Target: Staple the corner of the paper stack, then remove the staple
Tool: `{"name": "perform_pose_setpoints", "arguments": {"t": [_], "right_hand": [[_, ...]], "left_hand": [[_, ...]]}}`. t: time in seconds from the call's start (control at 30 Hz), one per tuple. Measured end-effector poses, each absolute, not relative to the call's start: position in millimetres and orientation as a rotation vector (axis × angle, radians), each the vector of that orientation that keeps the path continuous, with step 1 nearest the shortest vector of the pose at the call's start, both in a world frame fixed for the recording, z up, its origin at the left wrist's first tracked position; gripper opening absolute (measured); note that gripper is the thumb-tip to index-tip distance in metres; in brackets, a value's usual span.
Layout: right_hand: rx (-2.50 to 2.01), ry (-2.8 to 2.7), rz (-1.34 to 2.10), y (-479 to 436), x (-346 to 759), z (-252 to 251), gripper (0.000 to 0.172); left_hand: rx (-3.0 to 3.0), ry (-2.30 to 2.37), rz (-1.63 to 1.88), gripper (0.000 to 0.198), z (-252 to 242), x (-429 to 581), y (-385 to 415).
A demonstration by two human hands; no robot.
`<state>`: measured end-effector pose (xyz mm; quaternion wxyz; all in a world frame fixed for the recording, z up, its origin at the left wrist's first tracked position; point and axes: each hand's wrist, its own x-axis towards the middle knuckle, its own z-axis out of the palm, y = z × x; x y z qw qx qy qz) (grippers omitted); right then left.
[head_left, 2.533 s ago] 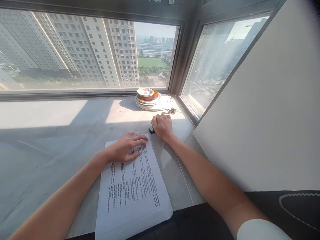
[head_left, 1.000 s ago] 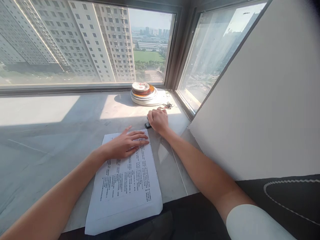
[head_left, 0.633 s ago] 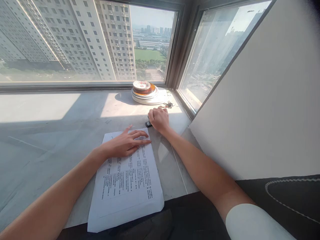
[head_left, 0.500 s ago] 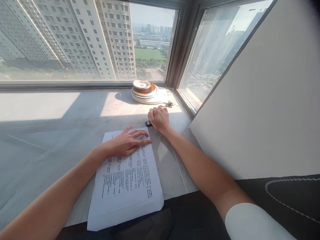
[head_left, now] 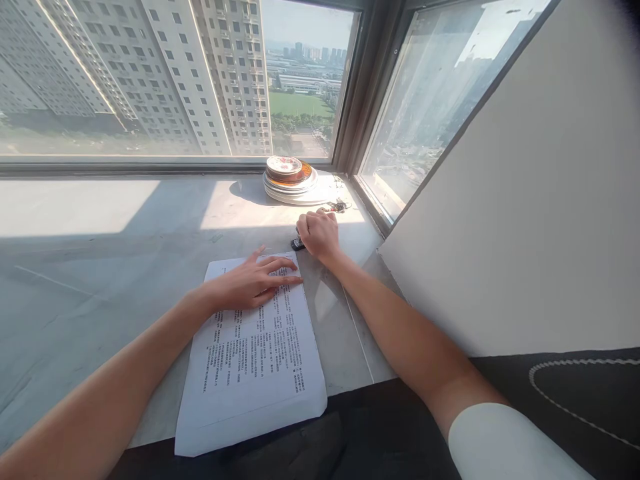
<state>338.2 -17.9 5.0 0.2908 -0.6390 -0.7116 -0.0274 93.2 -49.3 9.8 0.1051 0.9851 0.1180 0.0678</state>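
A stack of printed paper sheets (head_left: 255,363) lies on the grey stone window ledge (head_left: 100,267) in front of me. My left hand (head_left: 253,283) rests flat on the top of the sheets, fingers stretched out. My right hand (head_left: 317,235) is curled in a fist on the ledge just beyond the paper's far right corner. It closes over a small black object (head_left: 297,244), of which only one end shows.
A stack of plates (head_left: 291,179) with a patterned one on top stands in the sunlit corner by the window. A bunch of keys (head_left: 340,206) lies beside it. A white wall (head_left: 525,200) rises on the right. Dark fabric (head_left: 400,440) covers the near edge.
Both hands have stayed where they were; only the view has shifted slightly.
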Motion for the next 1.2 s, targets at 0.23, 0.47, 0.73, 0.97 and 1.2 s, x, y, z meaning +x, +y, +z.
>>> {"name": "perform_pose_setpoints", "arguments": {"t": [0.23,0.47,0.73,0.97,1.2], "right_hand": [[-1.710,-1.912,-0.086,-19,339,4,0.052],[-1.706,-1.906,-0.070,-19,339,5,0.053],[-1.701,-1.889,-0.039,-21,338,7,0.050],[-1.710,-1.900,-0.045,-19,338,6,0.054],[-1.727,-1.910,-0.052,-20,338,7,0.053]], "left_hand": [[2.881,0.342,0.225,0.059,10,93,-50],[2.883,0.337,0.235,0.061,10,93,-50],[2.838,0.253,0.373,0.035,22,104,-67],[2.703,-0.023,0.212,0.024,26,135,-106],[2.680,-0.026,0.214,0.024,24,135,-105]]}}
